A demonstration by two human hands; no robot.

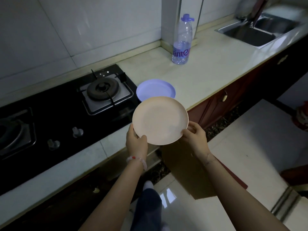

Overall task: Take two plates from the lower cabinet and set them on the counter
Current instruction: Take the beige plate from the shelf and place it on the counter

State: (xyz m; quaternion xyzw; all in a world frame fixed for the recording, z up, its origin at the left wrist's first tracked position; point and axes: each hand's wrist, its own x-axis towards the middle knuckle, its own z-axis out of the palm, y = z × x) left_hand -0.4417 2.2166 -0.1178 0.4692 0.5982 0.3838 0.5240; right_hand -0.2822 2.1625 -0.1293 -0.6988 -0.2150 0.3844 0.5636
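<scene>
A round beige plate point(160, 120) is held in the air over the counter's front edge, its face tilted toward me. My left hand point(135, 142) grips its lower left rim and my right hand point(195, 135) grips its lower right rim. Behind it a light purple plate point(155, 88) lies flat on the pale counter point(208, 70), right of the stove, its near edge hidden by the beige plate. The cabinet door point(196, 169) below my right hand stands open.
A black gas stove point(66, 104) with two burners and two knobs fills the counter's left. A clear water bottle point(182, 40) stands near the wall corner. A steel sink point(256, 30) lies at the far right. Dark red cabinet fronts point(233, 97) run under the counter.
</scene>
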